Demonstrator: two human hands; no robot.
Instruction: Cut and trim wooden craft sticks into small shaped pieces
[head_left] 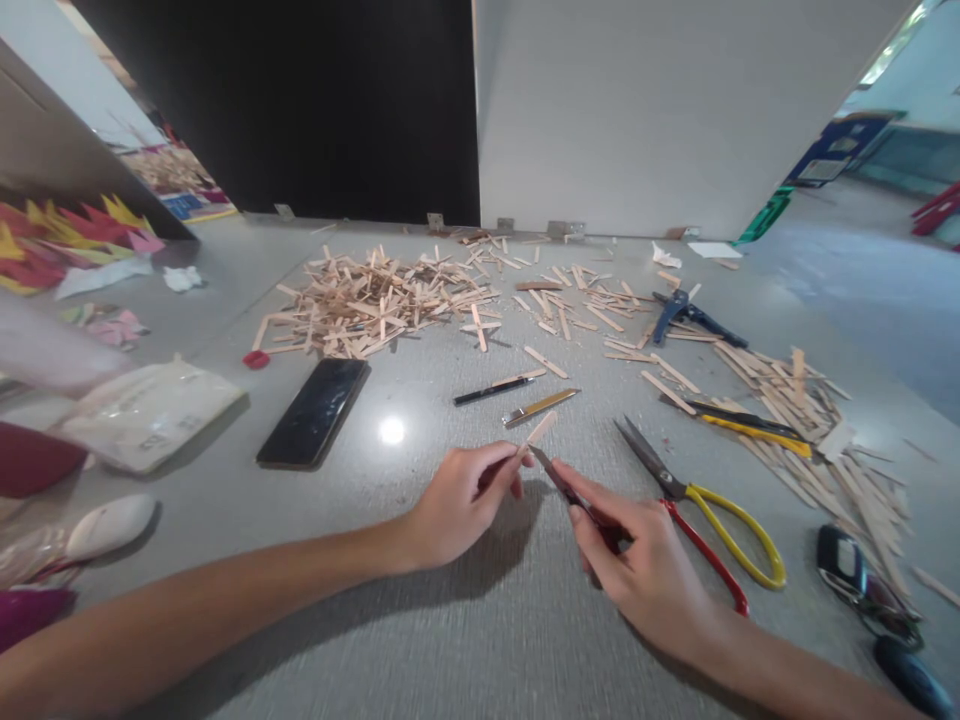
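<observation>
A: What's in each hand?

B: The left hand point(461, 500) pinches a flat pale wooden craft stick point(538, 430) by its lower end, tip raised just beyond the fingers. The right hand point(637, 560) is clenched around a slim dark-handled craft knife point(564, 485), blade touching the stick near the left fingertips.

A: And where's all that sitting?

B: Above the grey surface point(420, 620), just left of the yellow-and-red-handled scissors point(697, 510) — the black phone point(313, 412) lies well to their left.

A: Any advice?

B: I'd keep the stick braced and the cut shallow, angled away from the fingers — that blade sits close to them.
</observation>
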